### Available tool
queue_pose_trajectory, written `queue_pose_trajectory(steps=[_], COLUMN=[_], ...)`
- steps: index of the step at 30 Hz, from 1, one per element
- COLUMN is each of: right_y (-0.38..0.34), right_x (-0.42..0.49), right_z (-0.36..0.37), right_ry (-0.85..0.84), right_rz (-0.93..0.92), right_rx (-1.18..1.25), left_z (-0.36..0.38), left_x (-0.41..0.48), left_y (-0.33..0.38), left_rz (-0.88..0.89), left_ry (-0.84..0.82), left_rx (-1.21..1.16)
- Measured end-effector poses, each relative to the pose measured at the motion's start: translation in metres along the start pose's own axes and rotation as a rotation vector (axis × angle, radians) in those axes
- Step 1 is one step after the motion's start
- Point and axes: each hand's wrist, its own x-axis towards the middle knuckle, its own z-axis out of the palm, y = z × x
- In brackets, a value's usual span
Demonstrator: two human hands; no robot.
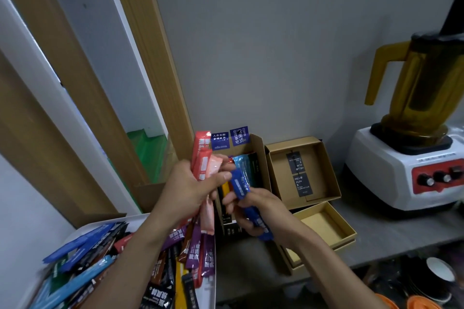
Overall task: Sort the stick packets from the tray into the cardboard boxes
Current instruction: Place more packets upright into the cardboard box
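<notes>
My left hand (187, 187) grips a bundle of red and pink stick packets (203, 158) held upright above the tray's far edge. Beside it, my right hand (253, 211) holds a dark blue stick packet (242, 184) slanted over the open cardboard box (262, 155), which holds standing packets in light blue, black and orange. The white tray (209, 291) at lower left is heaped with several packets in blue, purple, black, brown and yellow. Two more open cardboard boxes lie to the right: one (324, 158) with two black packets inside, and a shallow one (334, 228) nearer me.
A blender with an amber jug (414, 98) on a white base stands at the right on the grey counter (401, 233). Wooden door frames (62, 83) rise at the left. Dark cups (437, 281) and orange items (421, 302) sit below the counter edge at lower right.
</notes>
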Motion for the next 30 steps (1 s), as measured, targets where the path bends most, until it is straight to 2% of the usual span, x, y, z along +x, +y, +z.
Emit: queue_pose_trajectory(steps=[2, 4, 6, 8, 10, 14, 19, 22, 24, 30], right_y=[-0.003, -0.002, 0.003, 0.010, 0.014, 0.009, 0.014, 0.022, 0.028, 0.044], right_x=[-0.005, -0.006, -0.006, -0.007, -0.010, -0.005, 0.025, 0.048, 0.059, 0.067], right_z=[-0.003, -0.005, -0.011, -0.020, -0.025, -0.021, -0.004, 0.003, 0.006, 0.000], right_ry=[-0.140, -0.173, -0.054, 0.119, 0.212, 0.335, 0.665, 0.669, 0.633, 0.642], right_rz=[0.002, -0.019, -0.074, -0.146, -0.178, -0.105, -0.114, -0.134, -0.153, -0.190], right_rx=[0.078, 0.122, 0.082, -0.091, -0.307, -0.644, -1.019, -1.187, -1.196, -1.289], left_z=[0.008, 0.013, 0.013, 0.011, 0.008, 0.012, 0.008, 0.001, -0.002, -0.006], left_x=[0.005, 0.011, 0.018, 0.023, 0.025, 0.022, 0.013, 0.008, 0.004, -0.001], left_y=[0.003, 0.003, 0.003, 0.004, 0.003, 0.000, 0.001, 0.002, 0.003, -0.005], left_rz=[-0.019, -0.037, -0.033, -0.036, -0.039, -0.031, -0.080, -0.152, -0.179, -0.172], left_ry=[0.038, 0.109, 0.187, 0.246, 0.269, 0.276, 0.416, 0.435, 0.442, 0.506], left_rx=[0.000, 0.027, 0.098, 0.120, 0.141, 0.160, 0.012, -0.194, -0.287, -0.204])
